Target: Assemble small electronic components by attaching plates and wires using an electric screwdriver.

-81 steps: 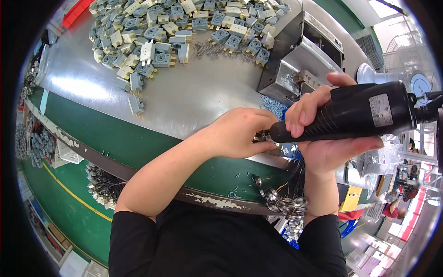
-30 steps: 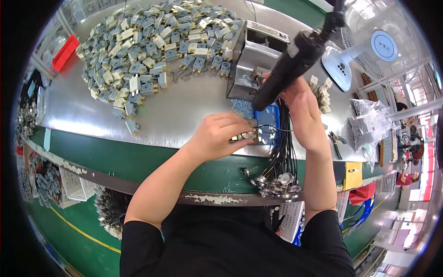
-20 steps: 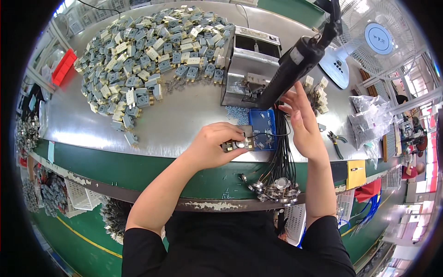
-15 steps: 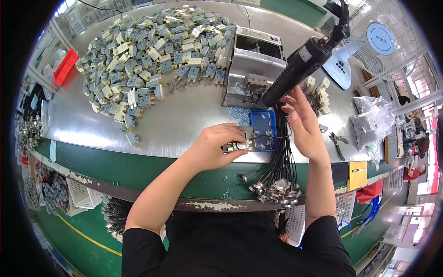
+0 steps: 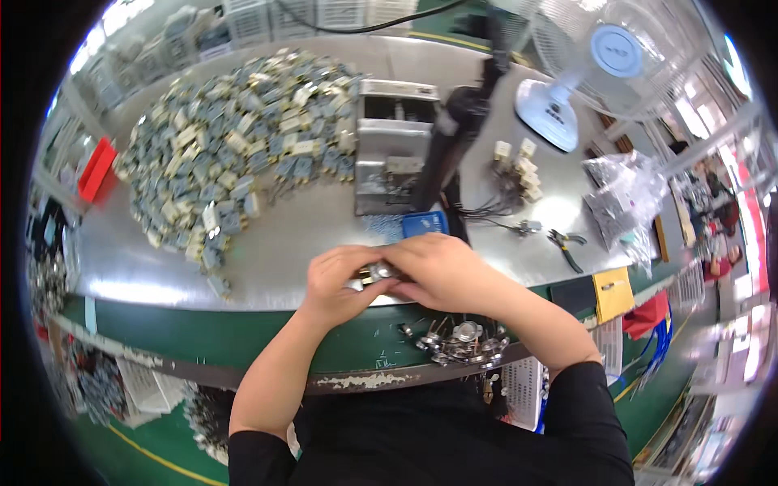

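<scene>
My left hand is closed on a small block with a round metal disc, held just above the bench's front edge. My right hand meets it from the right, its fingers closed over the same piece. Fingers cover most of the piece, so its lower side is hidden. Just beyond my hands lies a blue tray, partly hidden by them, with small bluish screws beside it. Close to my right forearm is a cluster of round metal discs with wires.
A black electric screwdriver slants beside a metal box. Grey and cream blocks form a big pile at left. To the right are pliers, a fan, a plastic bag and a yellow pad.
My right hand has come from beside the screwdriver to the piece in my left hand and closed on it. The head view has shifted, so the bench sits lower and further left.
</scene>
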The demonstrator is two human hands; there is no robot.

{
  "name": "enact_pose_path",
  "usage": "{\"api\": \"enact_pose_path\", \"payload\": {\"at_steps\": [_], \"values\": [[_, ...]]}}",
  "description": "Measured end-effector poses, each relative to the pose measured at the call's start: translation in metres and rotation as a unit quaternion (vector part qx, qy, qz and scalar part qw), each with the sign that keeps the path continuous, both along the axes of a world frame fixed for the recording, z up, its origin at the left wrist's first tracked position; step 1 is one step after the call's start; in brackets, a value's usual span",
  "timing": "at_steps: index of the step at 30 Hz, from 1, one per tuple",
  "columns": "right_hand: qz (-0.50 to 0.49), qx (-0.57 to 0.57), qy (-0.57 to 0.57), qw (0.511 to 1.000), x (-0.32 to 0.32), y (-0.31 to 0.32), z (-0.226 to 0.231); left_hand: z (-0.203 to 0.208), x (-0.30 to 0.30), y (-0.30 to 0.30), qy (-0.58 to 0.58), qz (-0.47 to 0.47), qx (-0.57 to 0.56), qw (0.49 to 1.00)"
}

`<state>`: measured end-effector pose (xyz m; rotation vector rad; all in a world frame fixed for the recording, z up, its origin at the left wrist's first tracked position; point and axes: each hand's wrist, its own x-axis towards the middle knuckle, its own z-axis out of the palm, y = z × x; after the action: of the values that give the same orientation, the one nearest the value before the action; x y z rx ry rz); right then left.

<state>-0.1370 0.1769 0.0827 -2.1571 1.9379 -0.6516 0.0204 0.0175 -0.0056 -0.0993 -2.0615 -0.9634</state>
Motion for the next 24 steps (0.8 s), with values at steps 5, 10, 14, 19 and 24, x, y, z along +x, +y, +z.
{"api": "enact_pose_path", "payload": {"at_steps": [5, 10, 14, 19, 24], "values": [[-0.042, -0.02, 0.093, 0.995, -0.003, -0.003, -0.018, 0.003, 0.001, 0.008, -0.034, 0.031, 0.047, 0.998], [-0.056, -0.062, 0.138, 0.987, 0.001, -0.002, -0.014, 0.003, 0.0, 0.013, -0.023, 0.097, 0.051, 0.994], [-0.047, -0.079, 0.127, 0.988, -0.005, 0.001, -0.017, 0.007, 0.003, 0.021, -0.046, 0.097, 0.1, 0.989], [0.043, -0.152, 0.187, 0.97, -0.027, 0.007, -0.023, 0.016, 0.007, 0.025, 0.014, 0.065, 0.021, 0.998], [-0.246, -0.446, 0.163, 0.845, -0.114, 0.029, -0.003, 0.021, 0.003, 0.015, 0.038, -0.039, -0.042, 0.998]]}}
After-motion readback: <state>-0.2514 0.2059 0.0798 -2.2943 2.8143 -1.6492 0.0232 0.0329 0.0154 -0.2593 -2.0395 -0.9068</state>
